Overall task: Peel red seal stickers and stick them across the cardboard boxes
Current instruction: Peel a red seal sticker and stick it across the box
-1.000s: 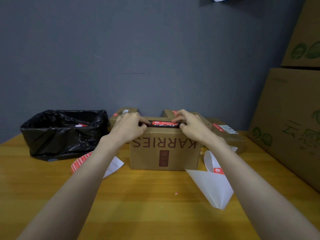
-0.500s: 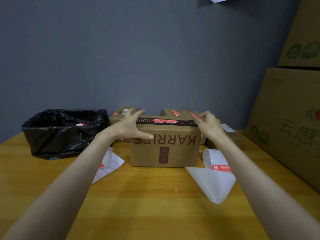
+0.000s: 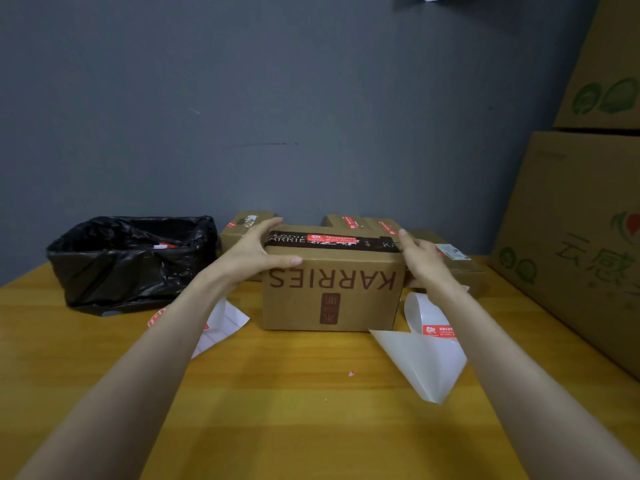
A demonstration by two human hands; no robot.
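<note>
On the yellow surface [image 3: 311,410] below the grey wall, the left hand [image 3: 252,254] and right hand [image 3: 420,258] have slid off the red seal sticker [image 3: 330,238], which lies stuck flat across the top of the box [image 3: 332,292] toward the far edge, and now press the box's ends with straight fingers, so it looks sealed.

Small cardboard boxes [image 3: 332,299] [image 3: 235,232] [image 3: 363,221] [image 3: 460,271]: four
Large cartons [image 3: 571,220] [image 3: 606,64]: two
Black bin bag [image 3: 121,261]: one
Sticker backing sheets [image 3: 225,320] [image 3: 422,362]: two
Hands [image 3: 249,254] [image 3: 420,261]: two

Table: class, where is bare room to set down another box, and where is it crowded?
Bare: the near strip of table in front of the KARRIES box, and the corner before the black bag. Crowded: sticker sheet left of the box, backing sheet right, small boxes behind.
</note>
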